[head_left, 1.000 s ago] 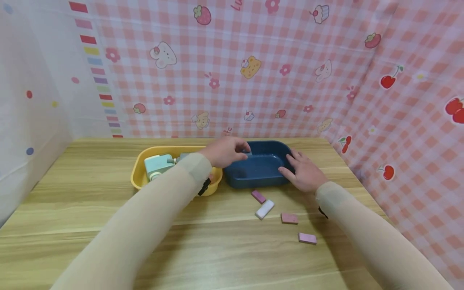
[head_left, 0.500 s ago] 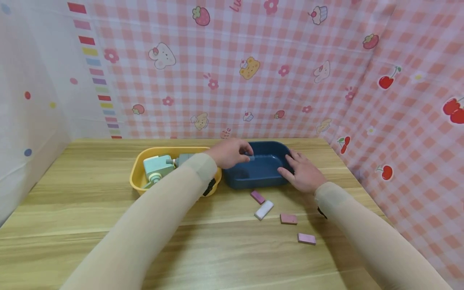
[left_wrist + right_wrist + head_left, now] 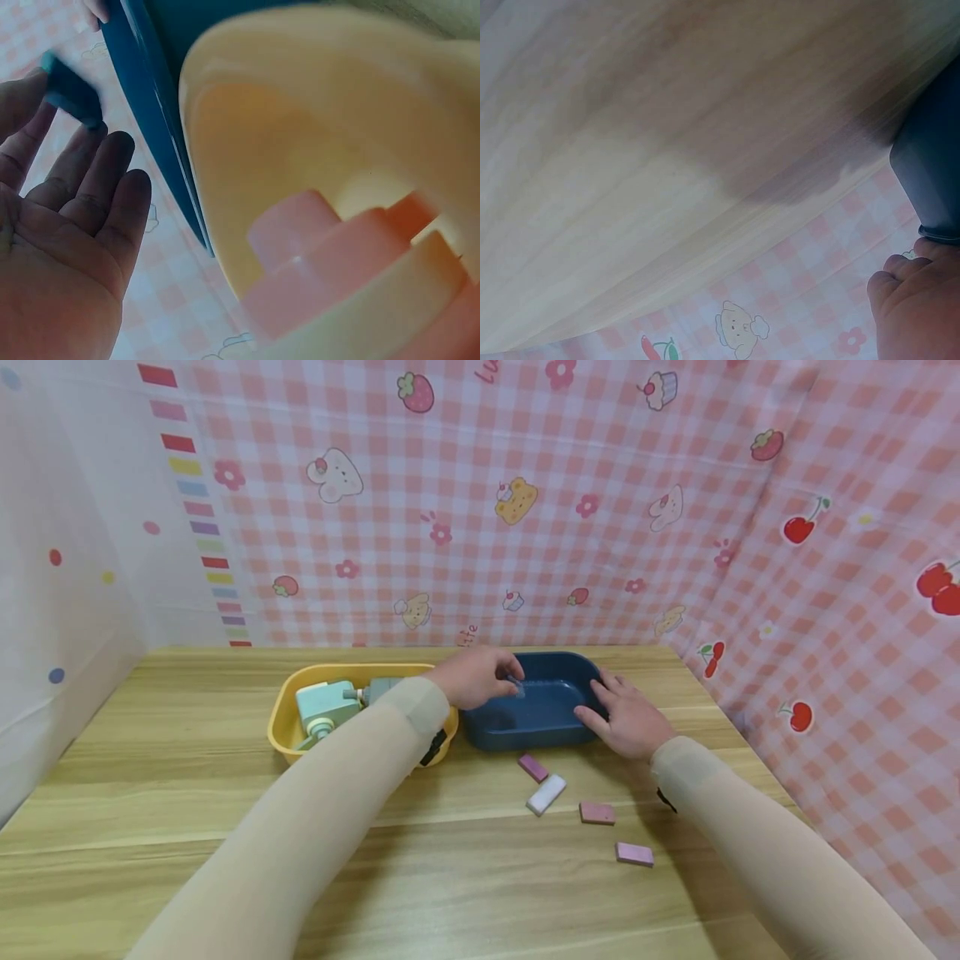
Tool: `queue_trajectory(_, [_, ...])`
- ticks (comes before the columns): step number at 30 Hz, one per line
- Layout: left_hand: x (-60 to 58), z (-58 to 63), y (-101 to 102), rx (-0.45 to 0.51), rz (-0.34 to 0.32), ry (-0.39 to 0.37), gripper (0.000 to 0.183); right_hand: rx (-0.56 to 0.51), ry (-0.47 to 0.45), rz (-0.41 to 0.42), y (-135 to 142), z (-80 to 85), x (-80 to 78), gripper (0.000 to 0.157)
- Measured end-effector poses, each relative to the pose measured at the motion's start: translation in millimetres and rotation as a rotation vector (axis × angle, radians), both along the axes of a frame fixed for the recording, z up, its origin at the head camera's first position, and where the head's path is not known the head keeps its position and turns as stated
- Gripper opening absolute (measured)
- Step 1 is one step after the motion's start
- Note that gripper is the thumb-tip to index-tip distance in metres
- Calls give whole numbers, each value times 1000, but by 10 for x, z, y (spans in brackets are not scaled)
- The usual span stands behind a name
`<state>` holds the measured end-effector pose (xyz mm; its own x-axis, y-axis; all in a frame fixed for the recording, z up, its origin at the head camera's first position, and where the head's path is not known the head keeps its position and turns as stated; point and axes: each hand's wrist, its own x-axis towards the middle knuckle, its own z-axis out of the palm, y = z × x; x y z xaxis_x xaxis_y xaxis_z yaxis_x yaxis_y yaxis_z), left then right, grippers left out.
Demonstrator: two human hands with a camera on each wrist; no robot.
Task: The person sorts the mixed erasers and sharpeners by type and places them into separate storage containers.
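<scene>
My left hand (image 3: pixel 472 677) pinches a small flat blue block (image 3: pixel 73 88) between thumb and fingertips, above the left part of a dark blue plastic bin (image 3: pixel 555 735). In the left wrist view its other fingers spread apart, and the block looks blurred. At the bin's right end my right hand (image 3: pixel 636 718) rests on the rim, fingers fairly straight and thumb reaching along the near side. The right wrist view catches only part of the right hand (image 3: pixel 922 307) beside the bin wall.
A yellow bin (image 3: pixel 281 735) left of the blue one holds a mint-green toy (image 3: pixel 327 702) and pink toy pieces (image 3: pixel 315 255). In front lie a magenta block (image 3: pixel 533 767), a white block (image 3: pixel 547 795), a dusty-pink block (image 3: pixel 597 813) and a lilac block (image 3: pixel 634 854).
My left hand has moved slightly right over the blue bin, and the pinched block has tilted downward. The right hand stays at the rim.
</scene>
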<state>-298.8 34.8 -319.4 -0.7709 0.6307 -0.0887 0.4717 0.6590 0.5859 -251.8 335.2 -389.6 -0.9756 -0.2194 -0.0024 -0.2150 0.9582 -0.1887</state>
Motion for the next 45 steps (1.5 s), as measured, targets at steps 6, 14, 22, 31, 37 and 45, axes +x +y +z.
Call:
queue_trajectory(6, [1,9,10,16,14,-12,38,-2,-4,0,-8,14,9,90])
queue_trajectory(14, [4,37,0,28,18,-34,42,5,1,0,-10,15,10,90])
queue_trajectory(22, [18,53,1,41,21,-36,42,7,-5,-4,-16,16,14,90])
queue_trajectory(31, [90,138,33,50,-44,26,43,10,-14,-11,-17,24,8,92])
queue_trajectory(37, [200,196,59,31,-104,63,43,6,-19,-13,-17,29,9,92])
queue_trajectory(45, [429,237,75,-29,-161,80,44,1,-16,-4,-21,38,11,92])
